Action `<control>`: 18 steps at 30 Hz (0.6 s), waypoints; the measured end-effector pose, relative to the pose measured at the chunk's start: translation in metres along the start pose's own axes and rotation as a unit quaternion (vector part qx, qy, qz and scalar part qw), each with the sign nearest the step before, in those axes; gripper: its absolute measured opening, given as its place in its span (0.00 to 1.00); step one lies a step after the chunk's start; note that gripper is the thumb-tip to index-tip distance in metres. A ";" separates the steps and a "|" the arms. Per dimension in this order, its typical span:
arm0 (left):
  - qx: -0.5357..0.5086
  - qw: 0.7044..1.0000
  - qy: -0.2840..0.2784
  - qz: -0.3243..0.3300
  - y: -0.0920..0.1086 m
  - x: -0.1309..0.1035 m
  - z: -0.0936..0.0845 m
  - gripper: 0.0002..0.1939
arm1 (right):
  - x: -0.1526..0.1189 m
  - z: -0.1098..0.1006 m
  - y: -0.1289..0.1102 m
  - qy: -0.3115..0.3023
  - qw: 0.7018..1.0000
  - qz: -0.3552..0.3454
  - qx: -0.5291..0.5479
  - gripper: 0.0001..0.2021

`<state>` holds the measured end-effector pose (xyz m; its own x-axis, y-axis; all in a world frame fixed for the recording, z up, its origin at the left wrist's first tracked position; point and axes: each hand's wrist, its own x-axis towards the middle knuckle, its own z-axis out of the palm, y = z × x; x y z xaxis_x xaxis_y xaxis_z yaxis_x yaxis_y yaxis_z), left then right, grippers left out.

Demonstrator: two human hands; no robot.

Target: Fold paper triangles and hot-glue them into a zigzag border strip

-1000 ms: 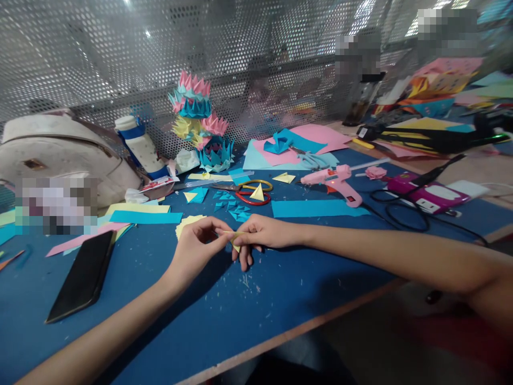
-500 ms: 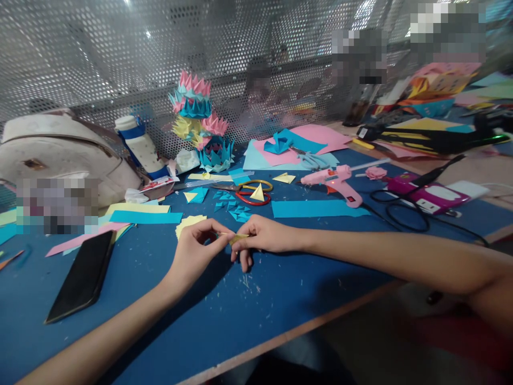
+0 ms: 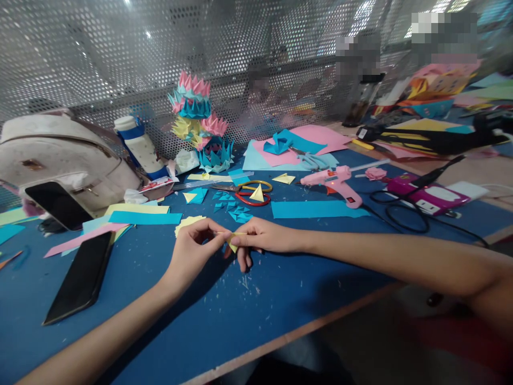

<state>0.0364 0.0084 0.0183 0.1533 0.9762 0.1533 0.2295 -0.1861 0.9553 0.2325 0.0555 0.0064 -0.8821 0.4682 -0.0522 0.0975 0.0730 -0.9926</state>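
Between my two hands is a small folded piece of yellow paper [image 3: 233, 245]. My left hand [image 3: 199, 243] pinches its left end between thumb and fingers. From the other side my right hand [image 3: 262, 235] grips it, with the lower fingers curled beneath. Part of the paper is covered by my fingertips. Just beyond my hands lie small folded blue paper triangles [image 3: 240, 214], a folded yellow triangle [image 3: 257, 193] on the scissors [image 3: 253, 199], and a stack of yellow paper squares [image 3: 187, 223].
A pink glue gun [image 3: 333, 183] rests at right, its cable trailing past a purple power strip [image 3: 428, 193]. A blue paper strip [image 3: 316, 209] lies before it. At left are a phone [image 3: 80, 278], a bag [image 3: 60, 155] and a bottle [image 3: 141, 147]; a folded-paper tower [image 3: 194, 96] stands behind.
The yellow paper has turned between my fingers and now shows a point facing downward. My hands have stayed in almost the same place.
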 end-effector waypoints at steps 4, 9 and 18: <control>0.011 1.000 -0.021 0.003 -0.002 -0.003 0.002 0.09 | 0.000 0.002 0.001 0.019 1.000 -0.003 0.014 0.22; 0.026 0.999 -0.020 0.003 -0.001 -0.004 0.002 0.10 | 0.000 0.004 0.002 0.019 0.999 0.002 0.039 0.24; -0.035 0.999 0.024 -0.033 -0.003 0.005 -0.002 0.08 | 0.002 0.000 0.004 0.035 0.999 -0.021 0.006 0.26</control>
<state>0.0346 0.0136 0.0162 0.0942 0.9906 0.0994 0.1689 -0.1143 0.9790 0.2313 0.0566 0.0019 -0.8503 0.5263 -0.0036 0.0554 0.0828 -0.9950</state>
